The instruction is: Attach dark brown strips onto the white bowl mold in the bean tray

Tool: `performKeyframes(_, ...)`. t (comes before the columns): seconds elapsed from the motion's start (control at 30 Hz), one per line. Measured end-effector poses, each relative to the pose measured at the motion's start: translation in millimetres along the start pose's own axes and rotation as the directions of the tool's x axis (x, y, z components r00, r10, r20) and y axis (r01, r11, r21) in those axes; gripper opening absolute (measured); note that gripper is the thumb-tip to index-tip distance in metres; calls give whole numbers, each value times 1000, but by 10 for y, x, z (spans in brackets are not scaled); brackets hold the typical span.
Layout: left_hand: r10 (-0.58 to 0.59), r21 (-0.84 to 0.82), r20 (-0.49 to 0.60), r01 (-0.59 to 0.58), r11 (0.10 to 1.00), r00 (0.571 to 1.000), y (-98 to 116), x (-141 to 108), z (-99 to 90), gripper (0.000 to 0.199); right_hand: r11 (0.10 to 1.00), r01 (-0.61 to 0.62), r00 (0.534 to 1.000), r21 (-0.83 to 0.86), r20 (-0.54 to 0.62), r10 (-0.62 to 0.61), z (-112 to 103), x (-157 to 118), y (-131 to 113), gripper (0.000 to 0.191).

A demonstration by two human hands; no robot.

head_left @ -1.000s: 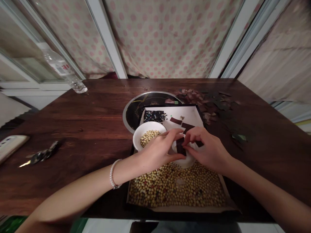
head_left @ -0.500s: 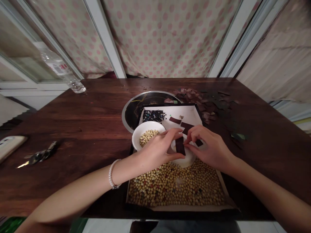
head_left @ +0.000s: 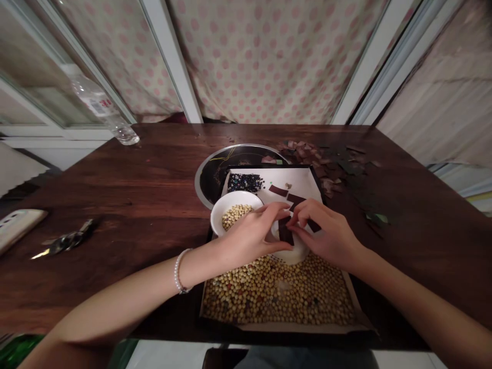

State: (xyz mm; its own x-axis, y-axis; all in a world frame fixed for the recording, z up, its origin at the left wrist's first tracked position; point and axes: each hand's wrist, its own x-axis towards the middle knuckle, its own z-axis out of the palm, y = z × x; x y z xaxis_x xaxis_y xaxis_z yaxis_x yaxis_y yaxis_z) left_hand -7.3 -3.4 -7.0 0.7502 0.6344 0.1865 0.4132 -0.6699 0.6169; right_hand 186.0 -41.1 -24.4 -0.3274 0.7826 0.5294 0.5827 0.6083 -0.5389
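My left hand, a beaded bracelet at its wrist, holds a dark brown strip by its two ends between thumb and fingers. The fingertips of my right hand are pinched together over the strip's face; whatever they hold is too small to make out. Beneath the hands, partly hidden, is a white bowl. Another white bowl, with pale beads inside, stands to the left. Other dark strips lie on white paper beyond the fingers.
A black-rimmed tray contains many tan beads in front and dark beads at the back left. Behind it sits a round dark plate. Brown scraps lie right; a bottle, keys and a white device are left.
My right fingertips have moved slightly left, from the strip's right edge onto its face. My left hand keeps its hold on the strip. The view has shifted a little.
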Motion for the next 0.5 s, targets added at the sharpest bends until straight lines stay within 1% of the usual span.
performKeyframes(0.07,3,-1,6,-3,1000,1000,-3,-1,0,60,999,9,1000,-30,-14,-9,-10,-6,13,20)
performKeyframes(0.2,19,-11,15,-18,1000,1000,-6,-3,0,58,997,0,998,72,63,-5,-17,-17,13,22)
performKeyframes(0.27,20,-14,16,-20,1000,1000,-5,-3,1,58,997,0,999,82,44,-3,-7,-10,10,21)
performKeyframes(0.37,7,-9,19,-7,1000,1000,-6,-2,3,57,1000,1,999,16,-51,-1,-4,2,10,19)
performKeyframes(0.4,3,-9,23,-3,1000,1000,-7,-2,3,57,1000,-4,998,3,-63,5,-7,3,7,19)
performKeyframes(0.5,14,-25,32,-13,1000,999,-12,-4,4,56,999,-18,1000,37,-4,18,-15,-3,-18,20)
